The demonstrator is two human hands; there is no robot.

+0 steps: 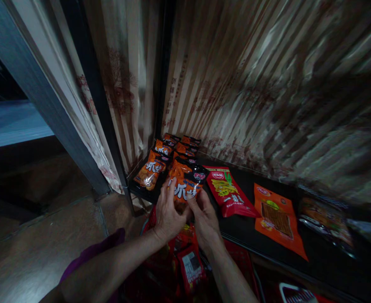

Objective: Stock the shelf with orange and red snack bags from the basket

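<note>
Both hands hold an orange and black snack bag (185,179) at the front of the shelf's left end. My left hand (169,212) grips its lower left side, fingers on the printed front. On its lower right side, my right hand (205,212) has the thumb over the front. Behind it and to its left stand several like orange snack bags (152,170) in two rows. Just right of my right hand lies a red snack bag (228,191). Under my hands, more red packets (190,267) lie in a red basket (240,261).
The black shelf (240,229) runs off to the right. On it lie a flat orange packet (278,219) and a dark clear-fronted packet (326,219). Dark metal posts (94,92) rise at the left. Wrinkled printed sheeting (236,84) lines the back.
</note>
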